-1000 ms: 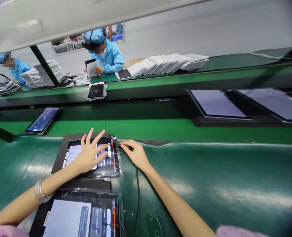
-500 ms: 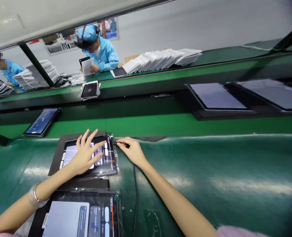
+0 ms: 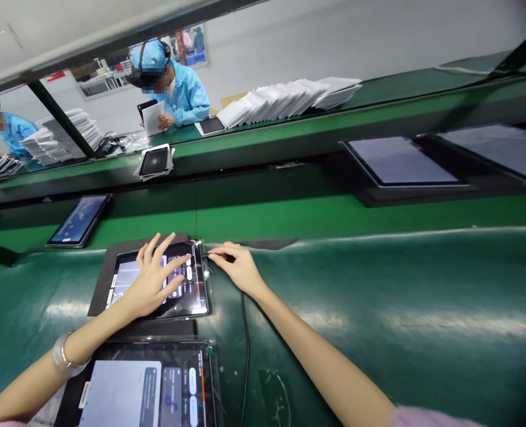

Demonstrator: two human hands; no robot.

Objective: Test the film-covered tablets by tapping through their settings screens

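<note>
A tablet [image 3: 195,296] with a lit screen and clear film lies on a dark pad on the green bench. Over its screen my left hand [image 3: 153,279] is spread, fingers apart, one fingertip at the buttons near the right side. At the tablet's right edge my right hand [image 3: 238,268] pinches the plug end of a black cable [image 3: 246,350]. The plug is at the tablet's edge; whether it is fully seated I cannot tell. Nearer me lies a second lit tablet [image 3: 124,391], partly under my left forearm.
Beyond the bench edge, a green conveyor [image 3: 254,213] carries a tablet [image 3: 79,220] at left and two lit tablets [image 3: 400,161] at right. Across it, a person in blue [image 3: 187,92] handles a tablet beside stacked white packets [image 3: 280,102]. Another person [image 3: 16,133] sits far left.
The tablets on the conveyor have shifted slightly right relative to the bench. The camera view has tilted a little. Both hands keep nearly the same pose, the right still pinching the cable.
</note>
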